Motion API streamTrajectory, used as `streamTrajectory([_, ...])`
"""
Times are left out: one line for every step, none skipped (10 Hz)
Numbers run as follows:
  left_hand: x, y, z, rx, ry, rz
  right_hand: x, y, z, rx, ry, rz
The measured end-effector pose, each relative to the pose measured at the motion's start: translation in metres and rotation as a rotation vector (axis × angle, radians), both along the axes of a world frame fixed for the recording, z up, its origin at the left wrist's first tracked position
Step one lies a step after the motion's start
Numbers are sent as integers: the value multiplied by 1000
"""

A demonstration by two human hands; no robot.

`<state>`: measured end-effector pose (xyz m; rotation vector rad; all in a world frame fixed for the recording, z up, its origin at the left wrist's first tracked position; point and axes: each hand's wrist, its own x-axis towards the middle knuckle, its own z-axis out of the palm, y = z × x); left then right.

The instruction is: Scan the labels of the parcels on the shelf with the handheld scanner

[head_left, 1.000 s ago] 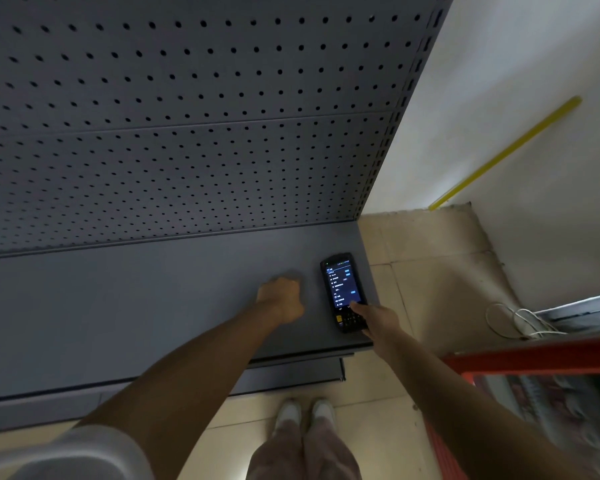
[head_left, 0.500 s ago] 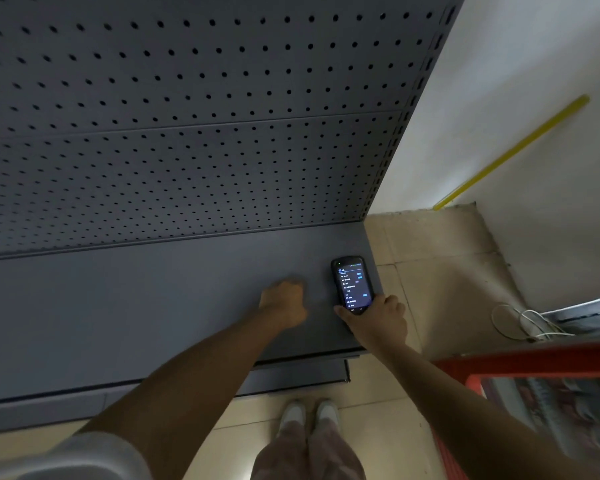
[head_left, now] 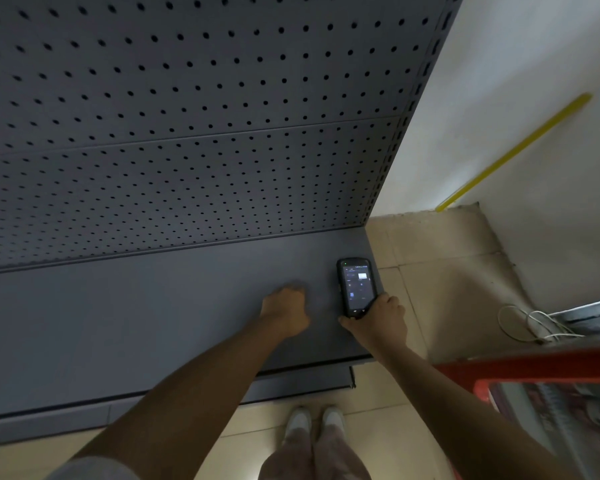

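My left hand [head_left: 285,311] rests as a loose fist on the grey shelf [head_left: 118,323], holding nothing that I can see. My right hand [head_left: 378,322] is wrapped around the lower end of the handheld scanner [head_left: 356,287], which lies screen-up and lit near the shelf's right end. No parcels show anywhere here, so I judge no scanning can happen at this spot; the labels must be elsewhere. The shelf's right edge is just beside the scanner, with open tiled floor [head_left: 440,285] beyond and a red cart [head_left: 534,367] further right.
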<state>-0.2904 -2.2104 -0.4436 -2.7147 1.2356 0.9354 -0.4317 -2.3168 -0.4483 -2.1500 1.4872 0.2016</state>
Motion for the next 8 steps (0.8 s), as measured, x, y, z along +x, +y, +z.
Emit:
streamTrajectory([0,-2,2,8,-1,2,0,0,0,3,16,9])
streamTrajectory([-2,-3,3,6,-19,0,0,-1,0,3,42,26])
streamTrajectory([-2,-3,7,9,-19,-4,0,-2,0,15,42,28])
streamTrajectory([-2,-3,12,18,-18,-4,-1,-3,1,14,74,53])
streamTrajectory([-2,-1,18,27,-37,-9,-4,-2,6,-16,100,92])
streamTrajectory([-4,2,25,42,-79,-37,-10,-1,14,-32,86,99])
streamTrajectory([-6,6,35,53,-93,-50,-18,-1,28,-44,83,105])
streamTrajectory([-9,7,47,28,-121,-50,-22,2,40,-90,41,90])
